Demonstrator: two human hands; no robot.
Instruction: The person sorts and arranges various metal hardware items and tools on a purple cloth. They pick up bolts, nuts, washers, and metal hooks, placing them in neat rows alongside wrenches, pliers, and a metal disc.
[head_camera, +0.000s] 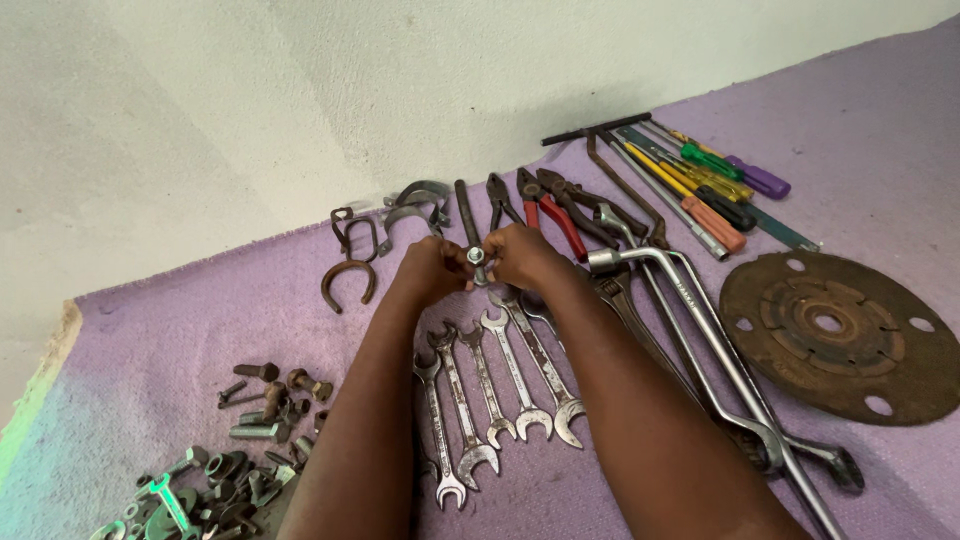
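Both hands meet above the middle of a purple cloth mat (200, 330) spread against a pale plastered wall (300, 90). The left hand (432, 268) and the right hand (520, 256) are each closed in a fingertip pinch on a small shiny steel bolt with a nut (477, 262), which is held between them in the air just above the upper ends of a row of silver open-ended spanners (495, 390). The bolt's long axis looks roughly upright, its bright head upward, though the fingers hide most of it. The spanners lie side by side, long axes running away from the person and fanning slightly to the right at the near end. To the right lies a long chrome L-shaped socket wrench (700, 330), its handle running diagonally toward the lower right, and beyond it a round rusty metal disc with holes (840, 335). Behind the hands lie pliers with red and dark grips (555, 215) and a bundle of screwdrivers with green, yellow, orange and purple handles (715, 185), pointing up-left. A rusty horseshoe-shaped clamp (348, 283) lies left of the hands, and a heap of loose dark bolts and nuts (230, 450) sits at the lower left. No packages or labels are visible.
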